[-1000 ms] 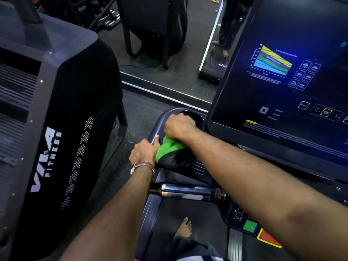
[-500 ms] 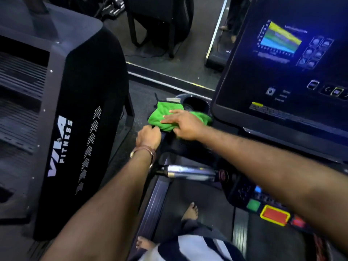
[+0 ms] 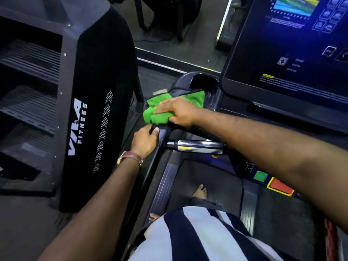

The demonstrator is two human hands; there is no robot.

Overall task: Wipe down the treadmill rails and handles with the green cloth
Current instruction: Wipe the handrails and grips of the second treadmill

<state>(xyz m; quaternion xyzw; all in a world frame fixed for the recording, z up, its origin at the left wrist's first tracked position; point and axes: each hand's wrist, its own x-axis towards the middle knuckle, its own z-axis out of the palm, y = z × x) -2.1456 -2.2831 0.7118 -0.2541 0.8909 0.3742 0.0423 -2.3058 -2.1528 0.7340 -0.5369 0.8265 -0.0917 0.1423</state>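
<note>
A green cloth (image 3: 150, 117) is pressed onto the front left corner of a treadmill (image 3: 212, 102), just below its cup holder (image 3: 203, 81), by the right hand (image 3: 178, 112), its fingers laid flat and close together. The black side rail (image 3: 153, 164) is gripped by the left hand (image 3: 146, 140), thumb on top, just beside a chrome handle (image 3: 195, 146). A lit screen (image 3: 291, 53) is seen at right.

Flat right hand (image 3: 178, 112) covers the middle of the crumpled green microfibre cloth (image 3: 157, 116), so the surface beneath is hidden. On the left hand (image 3: 145, 140), fingertips curl out of sight round the black side rail (image 3: 151, 174). Big dark console screen (image 3: 273, 59) runs off top and right, small print blurred.
</note>
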